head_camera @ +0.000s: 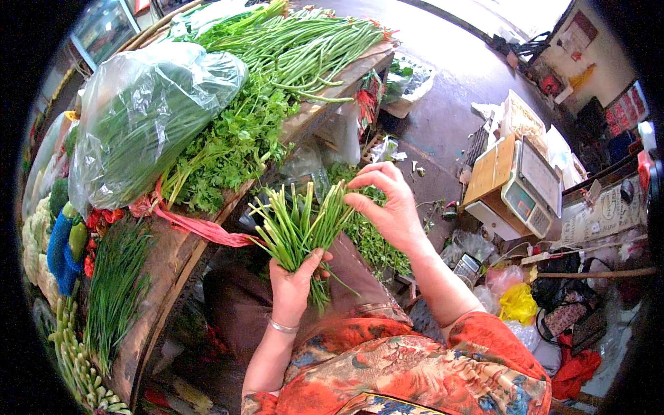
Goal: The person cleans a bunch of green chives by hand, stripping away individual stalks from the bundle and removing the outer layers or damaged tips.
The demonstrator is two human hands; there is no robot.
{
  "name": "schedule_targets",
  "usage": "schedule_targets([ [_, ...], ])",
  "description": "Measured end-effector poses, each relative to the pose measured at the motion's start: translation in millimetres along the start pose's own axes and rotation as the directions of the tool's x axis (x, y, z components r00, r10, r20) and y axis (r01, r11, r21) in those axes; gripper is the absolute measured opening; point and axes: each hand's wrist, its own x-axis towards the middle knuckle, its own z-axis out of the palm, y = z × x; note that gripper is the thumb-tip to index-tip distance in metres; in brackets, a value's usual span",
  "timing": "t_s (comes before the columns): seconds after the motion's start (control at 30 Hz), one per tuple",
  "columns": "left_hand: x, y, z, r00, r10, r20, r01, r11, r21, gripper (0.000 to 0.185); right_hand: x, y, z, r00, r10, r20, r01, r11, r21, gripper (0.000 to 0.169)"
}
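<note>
My left hand (294, 282) grips a bunch of thin green vegetable stalks (298, 223) around its lower part, above my lap. Their pale ends fan upward, and green leafy ends hang below the fist. At the bunch's upper right, the thumb and forefinger of my right hand (389, 207) come together by the outermost stalk ends; whether they pinch one is unclear. A red plastic strip (207, 228) runs from the wooden counter (171, 249) towards the bunch, its near end hidden behind the stalks.
Along the counter lie long beans (316, 46), leafy coriander-like greens (233, 140), a clear plastic bag (155, 119) of greens and thin dark-green chives (119, 290). Loose greens (378, 249) cover the floor beside my leg. A weighing scale (529, 192) stands at the right, above a yellow plastic bag (519, 303).
</note>
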Motion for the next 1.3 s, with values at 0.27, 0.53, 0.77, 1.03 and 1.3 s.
schedule_targets([
  [0.27, 0, 0, -1, 1.000, -0.001, 0.007, 0.001, 1.000, -0.014, 0.023, -1, 10, 5, 0.999, -0.038, 0.004, 0.038, 0.999, -0.001, 0.010],
  [0.53, 0, 0, -4, 0.999, -0.033, 0.035, 0.035, 0.998, -0.051, 0.025, -2, 11, 6, 0.999, -0.003, -0.038, 0.008, 0.993, 0.114, 0.007],
  [0.77, 2, -4, -10, 0.997, -0.074, 0.018, 0.075, 0.996, -0.045, 0.029, 5, 24, 6, 0.964, 0.117, -0.237, -0.075, 0.981, 0.179, 0.005],
  [1.03, 6, -7, -10, 0.998, -0.049, -0.037, 0.048, 0.998, -0.041, 0.022, 15, 51, -48, 0.815, -0.082, -0.574, -0.009, 0.988, -0.154, 0.008],
  [1.3, 5, -1, -6, 0.991, -0.108, -0.082, 0.095, 0.984, -0.147, 0.016, -11, 49, -11, 0.925, 0.371, 0.080, -0.371, 0.842, 0.391, 0.022],
])
